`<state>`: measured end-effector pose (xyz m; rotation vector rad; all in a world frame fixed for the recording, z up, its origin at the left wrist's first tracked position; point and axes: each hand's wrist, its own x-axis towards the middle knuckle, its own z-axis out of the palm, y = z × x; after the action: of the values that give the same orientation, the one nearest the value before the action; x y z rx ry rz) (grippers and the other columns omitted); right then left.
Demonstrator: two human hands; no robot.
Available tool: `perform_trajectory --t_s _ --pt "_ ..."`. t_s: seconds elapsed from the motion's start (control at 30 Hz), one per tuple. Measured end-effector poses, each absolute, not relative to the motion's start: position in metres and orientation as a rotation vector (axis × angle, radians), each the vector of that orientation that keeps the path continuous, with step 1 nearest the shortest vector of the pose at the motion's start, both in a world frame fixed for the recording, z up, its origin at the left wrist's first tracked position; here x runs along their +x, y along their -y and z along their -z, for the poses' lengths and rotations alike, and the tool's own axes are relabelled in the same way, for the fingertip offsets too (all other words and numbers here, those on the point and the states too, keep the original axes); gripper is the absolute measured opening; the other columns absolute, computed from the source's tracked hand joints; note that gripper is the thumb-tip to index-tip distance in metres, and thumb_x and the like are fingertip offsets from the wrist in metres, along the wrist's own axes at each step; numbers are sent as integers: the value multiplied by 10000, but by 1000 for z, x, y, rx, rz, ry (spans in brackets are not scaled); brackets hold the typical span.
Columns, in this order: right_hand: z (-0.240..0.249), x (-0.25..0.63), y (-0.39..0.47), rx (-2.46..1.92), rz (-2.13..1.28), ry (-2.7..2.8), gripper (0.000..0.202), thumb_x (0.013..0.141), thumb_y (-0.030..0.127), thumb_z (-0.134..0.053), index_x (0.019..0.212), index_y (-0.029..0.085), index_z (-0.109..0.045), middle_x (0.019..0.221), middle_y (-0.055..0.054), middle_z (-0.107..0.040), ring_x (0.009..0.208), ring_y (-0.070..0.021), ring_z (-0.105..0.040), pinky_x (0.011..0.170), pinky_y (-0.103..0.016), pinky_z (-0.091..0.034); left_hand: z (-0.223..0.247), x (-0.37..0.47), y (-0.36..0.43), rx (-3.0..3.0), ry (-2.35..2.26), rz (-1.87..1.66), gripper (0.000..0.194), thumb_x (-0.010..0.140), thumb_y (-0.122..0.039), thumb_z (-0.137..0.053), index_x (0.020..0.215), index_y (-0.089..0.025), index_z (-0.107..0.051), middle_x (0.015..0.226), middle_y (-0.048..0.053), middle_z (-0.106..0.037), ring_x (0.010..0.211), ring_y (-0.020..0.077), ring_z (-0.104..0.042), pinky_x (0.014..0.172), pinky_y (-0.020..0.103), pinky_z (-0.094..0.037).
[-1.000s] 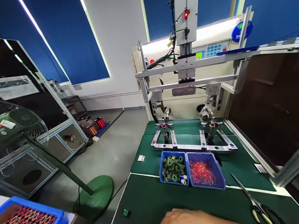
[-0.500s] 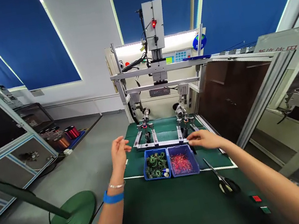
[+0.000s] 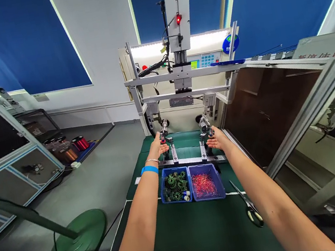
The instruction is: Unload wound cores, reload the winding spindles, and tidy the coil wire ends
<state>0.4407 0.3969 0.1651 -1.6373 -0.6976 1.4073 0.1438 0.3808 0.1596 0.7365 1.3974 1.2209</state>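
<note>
At the far end of the green bench mat, both arms were stretched out towards the two winding fixtures of the machine. The left hand was held at the left fixture, its fingers loosely curved about the small part mounted there; whether that part was actually gripped could not be told at this size. The right hand was placed in the same way at the right fixture, fingers half closed beside the mounted part, and its hold could not be judged either.

As for progress, it was judged that the work stood at an exchange of parts on the fixtures. A part appeared to be seated on each spindle, and nothing was seen carried in either palm, so the lifting off or seating seemed only begun. Much was judged to be left, since the supply was still well filled.

Nearer the body than both hands, just behind the wrists, two blue bins were set touching side by side. The left bin was seen to hold green wound cores and lay below the left forearm's line; the right bin held red pieces and lay between the two forearms. Scissors were laid on the mat under the right forearm, well short of the right hand. A blue wristband was worn on the left wrist.
</note>
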Motion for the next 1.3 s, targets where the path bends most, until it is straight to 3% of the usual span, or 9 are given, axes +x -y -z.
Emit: perform_trajectory --t_s 0.3,0.6,0.73,0.83,0.9,1.0,1.1,1.2,1.3 --pt "-170 439 -401 -1630 -1398 597 444 1056 551 -492 1137 130 -605 922 -49 -635 677 -149 -629 586 -275 -561 -156 145 -395 657 -1437 -1184 706 890 -612 -603 1267 -23 -514 791 139 -649 666 200 -672 664 296 -587" --pt "-212 445 -403 -1428 -1306 711 276 1077 370 -509 1011 118 -603 778 -2 -608 539 -96 -570 468 -181 -495 -176 153 -404 657 -1470 -1333 338 905 -351 -669 1021 -37 -623 692 74 -639 581 138 -628 617 256 -558" --pt "-228 441 -358 -1177 -1502 917 354 1069 356 -335 1052 130 -606 745 -38 -642 529 -103 -594 455 -153 -489 -212 157 -391 716 -1326 -1491 323 936 -356 -619 997 -39 -616 705 86 -646 606 116 -632 673 230 -555" --pt "-199 423 -292 -1052 -1791 1092 419 958 487 -421 1174 160 -570 777 -66 -682 526 -149 -630 460 -211 -527 -225 152 -349 839 -1141 -1550 368 914 -430 -638 1019 -77 -625 806 88 -685 684 120 -657 718 237 -556" --pt "-162 406 -244 -1019 -2038 1212 611 751 609 -652 1130 138 -558 788 -109 -693 524 -195 -653 444 -260 -543 -215 145 -305 1043 -937 -1456 470 865 -471 -672 1119 -80 -618 838 102 -696 675 145 -655 677 271 -555" --pt "-104 377 -184 -1006 -2300 1370 702 488 493 -879 997 175 -515 722 -62 -669 444 -189 -621 383 -243 -505 -175 132 -227 1010 -832 -1218 728 751 -508 -778 1329 -139 -536 863 113 -711 676 194 -674 636 309 -550" --pt "-66 357 -155 -1140 -2205 1915 484 717 510 -720 1035 222 -494 700 32 -600 452 -172 -613 423 -255 -506 -126 120 -163 874 -798 -1079 636 787 -558 -743 1256 -156 -590 957 136 -704 757 205 -694 690 312 -555" --pt "-61 357 -151 -1226 -1842 2259 249 808 266 -679 1045 227 -610 656 44 -564 598 -196 -634 624 -308 -511 -87 114 -123 834 -829 -1026 755 701 -599 -800 1296 -218 -534 1065 119 -673 787 212 -692 703 330 -555" --pt "-80 373 -163 -1247 -1581 2491 633 674 158 -839 1266 247 -633 721 17 -636 889 -298 -646 787 -350 -471 -66 115 -103 854 -1105 -979 631 754 -526 -777 1231 -222 -497 1005 86 -664 711 170 -654 657 303 -522"
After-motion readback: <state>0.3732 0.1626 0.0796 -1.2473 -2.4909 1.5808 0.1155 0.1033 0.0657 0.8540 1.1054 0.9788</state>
